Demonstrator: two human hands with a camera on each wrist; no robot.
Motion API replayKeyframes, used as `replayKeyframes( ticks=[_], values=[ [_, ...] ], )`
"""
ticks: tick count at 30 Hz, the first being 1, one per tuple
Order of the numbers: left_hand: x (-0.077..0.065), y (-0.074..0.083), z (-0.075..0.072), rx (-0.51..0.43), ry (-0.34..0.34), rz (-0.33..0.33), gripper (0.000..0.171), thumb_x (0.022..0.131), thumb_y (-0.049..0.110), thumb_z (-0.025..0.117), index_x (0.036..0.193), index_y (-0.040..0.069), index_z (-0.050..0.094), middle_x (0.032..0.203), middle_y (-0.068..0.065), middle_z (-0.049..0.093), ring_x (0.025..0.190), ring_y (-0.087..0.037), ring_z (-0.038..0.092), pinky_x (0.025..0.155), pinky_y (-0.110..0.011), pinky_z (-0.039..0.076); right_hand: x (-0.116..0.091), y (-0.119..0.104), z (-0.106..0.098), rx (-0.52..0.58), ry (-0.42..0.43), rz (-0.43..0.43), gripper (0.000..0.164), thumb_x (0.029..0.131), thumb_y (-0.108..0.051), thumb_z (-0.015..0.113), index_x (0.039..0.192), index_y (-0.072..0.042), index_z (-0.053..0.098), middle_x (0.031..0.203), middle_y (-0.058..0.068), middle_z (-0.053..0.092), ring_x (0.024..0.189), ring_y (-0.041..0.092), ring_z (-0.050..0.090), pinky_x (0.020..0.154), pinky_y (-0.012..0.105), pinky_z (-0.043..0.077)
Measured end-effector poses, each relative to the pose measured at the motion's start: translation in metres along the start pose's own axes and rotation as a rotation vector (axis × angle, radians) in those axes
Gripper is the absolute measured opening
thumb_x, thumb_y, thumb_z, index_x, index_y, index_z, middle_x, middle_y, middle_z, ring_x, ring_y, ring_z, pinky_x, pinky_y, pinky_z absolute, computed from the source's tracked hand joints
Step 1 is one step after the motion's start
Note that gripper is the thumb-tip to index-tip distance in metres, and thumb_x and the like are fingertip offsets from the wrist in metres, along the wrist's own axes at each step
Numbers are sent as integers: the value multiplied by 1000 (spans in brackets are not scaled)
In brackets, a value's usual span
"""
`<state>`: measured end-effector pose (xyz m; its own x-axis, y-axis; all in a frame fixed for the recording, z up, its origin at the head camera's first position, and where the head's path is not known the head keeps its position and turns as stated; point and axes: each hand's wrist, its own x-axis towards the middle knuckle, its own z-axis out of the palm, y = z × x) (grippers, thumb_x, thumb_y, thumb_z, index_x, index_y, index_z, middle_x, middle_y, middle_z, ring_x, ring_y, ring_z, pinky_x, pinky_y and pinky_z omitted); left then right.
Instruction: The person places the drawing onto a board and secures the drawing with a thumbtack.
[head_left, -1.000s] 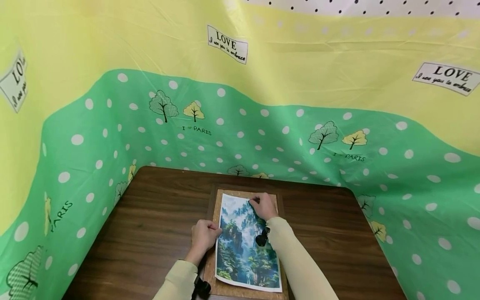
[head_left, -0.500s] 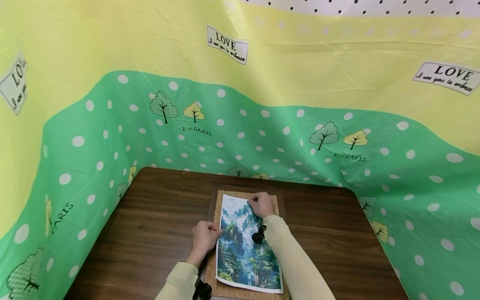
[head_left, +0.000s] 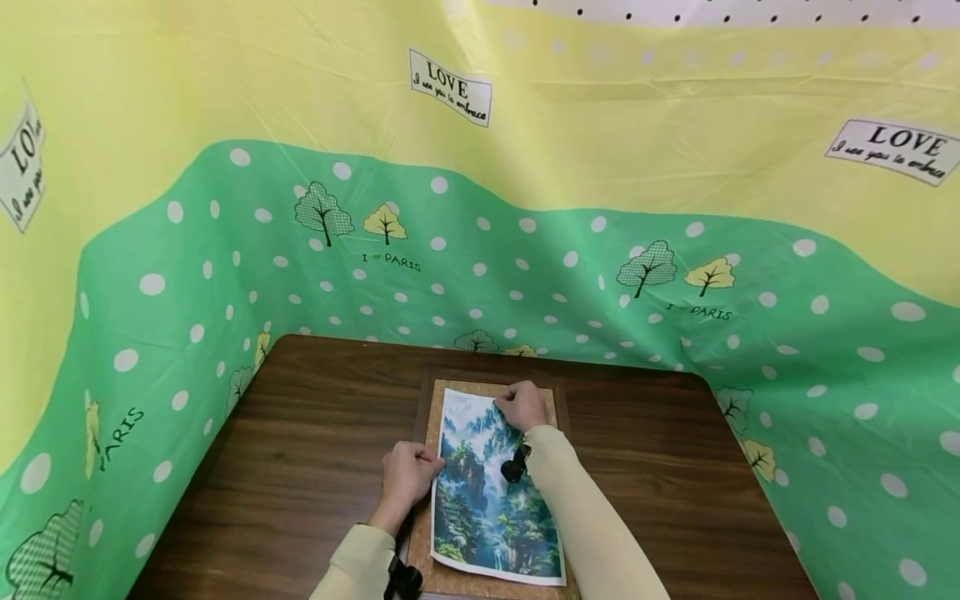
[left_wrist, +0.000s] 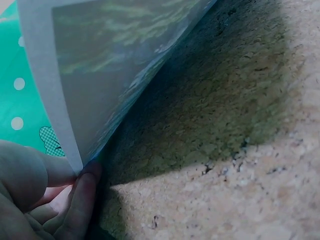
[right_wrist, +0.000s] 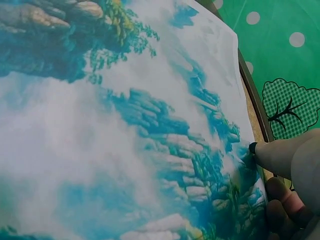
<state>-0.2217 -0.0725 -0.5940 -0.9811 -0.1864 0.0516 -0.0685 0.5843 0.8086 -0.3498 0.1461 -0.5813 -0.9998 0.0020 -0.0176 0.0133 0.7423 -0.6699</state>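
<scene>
A landscape print of misty blue-green cliffs, trees and a waterfall lies over a cork board on the dark wood-grain table, at 6 o'clock in the head view. From above it looks nearly flat, its bottom edge bowed a little; the left wrist view shows what that hides: beside the left hand the sheet slopes up off the cork and throws a shadow beneath. The right wrist view adds the board's brown frame past the print's border, and a small black thing at the tip of the right thumb; whether it is a pin or something else I cannot tell.

On the patterned curtain behind, white panels read "LOVE" in capitals above a script line ending "embrace". "PARIS" shows under the printed trees at 11 and 2 o'clock from the print.

The left hand, at the print's 9 o'clock, has its fingers curled, thumb and fingertip pinching the edge. The right hand, at 12 o'clock, is closed on the top edge, thumb above and fingers curled below. The cream-sleeved forearms reach in from 7 and 5 o'clock, each wearing a black camera.
</scene>
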Motion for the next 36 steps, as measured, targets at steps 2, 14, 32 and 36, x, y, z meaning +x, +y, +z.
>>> replayKeyframes(
  ticks=[2,14,32,36],
  values=[
    [0,0,0,1,-2,-4,27,84,18,82,60,17,69,53,9,58,50,-9,50,56,-30,45,1,0,1,-4,-1,14,29,93,-23,72,66,-12,72,59,0,59,54,20,53,59,36,44],
    [-2,1,-2,-8,-3,-26,23,84,18,82,64,16,72,56,8,61,52,-9,51,54,-30,46,7,2,8,2,-10,35,42,95,-26,70,56,-16,57,50,-1,48,47,20,48,56,36,39],
    [-1,0,0,3,5,-4,26,83,18,82,61,17,69,54,9,58,51,-10,50,55,-30,45,5,-1,1,40,-57,49,53,98,-23,64,51,-18,41,46,-3,34,43,19,39,63,38,40],
    [-1,1,1,-7,-5,-16,26,84,18,82,62,17,69,54,8,58,51,-10,50,55,-30,44,5,-3,1,4,-43,75,53,98,-23,63,49,-17,42,45,-2,35,43,20,40,69,43,40]
  ],
)
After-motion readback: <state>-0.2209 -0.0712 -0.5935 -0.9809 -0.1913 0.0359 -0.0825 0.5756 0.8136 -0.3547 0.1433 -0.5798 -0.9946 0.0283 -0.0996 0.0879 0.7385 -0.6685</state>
